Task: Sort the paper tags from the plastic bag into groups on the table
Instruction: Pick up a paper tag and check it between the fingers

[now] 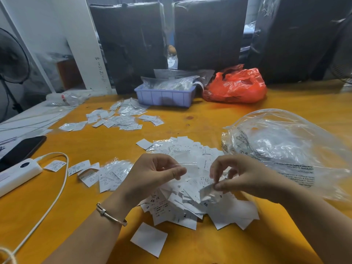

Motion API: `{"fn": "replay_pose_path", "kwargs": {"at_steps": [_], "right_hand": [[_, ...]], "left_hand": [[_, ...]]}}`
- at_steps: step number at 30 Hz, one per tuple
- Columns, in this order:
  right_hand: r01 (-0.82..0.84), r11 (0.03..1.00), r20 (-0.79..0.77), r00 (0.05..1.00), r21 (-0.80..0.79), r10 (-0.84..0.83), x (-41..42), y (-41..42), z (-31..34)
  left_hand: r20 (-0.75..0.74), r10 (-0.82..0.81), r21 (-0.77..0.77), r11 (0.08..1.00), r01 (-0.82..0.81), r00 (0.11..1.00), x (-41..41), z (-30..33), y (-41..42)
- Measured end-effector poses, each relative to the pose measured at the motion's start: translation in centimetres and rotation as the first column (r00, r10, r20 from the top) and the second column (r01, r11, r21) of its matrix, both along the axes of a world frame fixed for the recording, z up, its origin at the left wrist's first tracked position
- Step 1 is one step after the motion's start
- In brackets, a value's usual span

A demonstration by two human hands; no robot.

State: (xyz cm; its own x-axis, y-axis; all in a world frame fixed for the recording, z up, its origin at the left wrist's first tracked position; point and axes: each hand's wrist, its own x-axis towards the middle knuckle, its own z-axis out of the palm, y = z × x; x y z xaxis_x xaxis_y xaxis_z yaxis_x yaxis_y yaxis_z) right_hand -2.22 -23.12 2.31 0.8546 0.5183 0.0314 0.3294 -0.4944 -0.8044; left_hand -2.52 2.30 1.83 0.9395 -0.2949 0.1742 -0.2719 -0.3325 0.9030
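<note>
Tag pile (190, 202) beneath both hands (152, 174); bag (285, 145) right.

Matt white paper tags (190, 187) lie on glossy yellow-orange table (209, 119) beside crinkled clear plastic bag (282, 145).

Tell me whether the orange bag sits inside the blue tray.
No, the orange bag lies on the table beside the blue tray.

Lilac bin (165, 98) beside red bag (236, 86) at yellow table's (209, 119) far edge; white power bank (18, 175) left.
</note>
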Motion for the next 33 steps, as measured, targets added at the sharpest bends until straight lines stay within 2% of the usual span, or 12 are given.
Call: {"fn": "replay_pose_path", "kwargs": {"at_steps": [4, 7, 11, 23, 28, 33], "right_hand": [[0.100, 0.950, -0.102, 0.992, 0.296, -0.072, 0.1, 0.0, 0.0], [0.182, 0.906, -0.072, 0.983, 0.382, -0.168, 0.1, 0.2, -0.1], [0.202, 0.860, -0.039, 0.977, 0.468, -0.208, -0.1, 0.3, 0.1], [0.182, 0.773, 0.013, 0.971, 0.608, -0.238, -0.8, 1.4, -0.1], [0.184, 0.694, 0.054, 0.950, 0.696, -0.307, -1.3, 2.0, -0.1], [0.179, 0.705, 0.110, 0.933, 0.686, -0.344, -1.6, 2.1, -0.1]], "left_hand": [[0.002, 0.005, 0.013, 1.000, -0.005, 1.000, 0.0, 0.0, -0.1], [0.007, 0.021, -0.005, 1.000, -0.021, 1.000, 0.0, 0.0, -0.1], [-0.001, 0.025, -0.024, 0.999, -0.025, 1.000, -0.1, 0.1, 0.1], [-0.041, -0.017, -0.129, 0.992, 0.012, 0.999, -0.1, 0.4, 0.3], [-0.043, -0.025, -0.126, 0.992, 0.019, 0.999, -0.1, 0.4, 0.3], [-0.040, -0.030, -0.134, 0.991, 0.025, 0.999, -0.2, 0.4, 0.2]]}}
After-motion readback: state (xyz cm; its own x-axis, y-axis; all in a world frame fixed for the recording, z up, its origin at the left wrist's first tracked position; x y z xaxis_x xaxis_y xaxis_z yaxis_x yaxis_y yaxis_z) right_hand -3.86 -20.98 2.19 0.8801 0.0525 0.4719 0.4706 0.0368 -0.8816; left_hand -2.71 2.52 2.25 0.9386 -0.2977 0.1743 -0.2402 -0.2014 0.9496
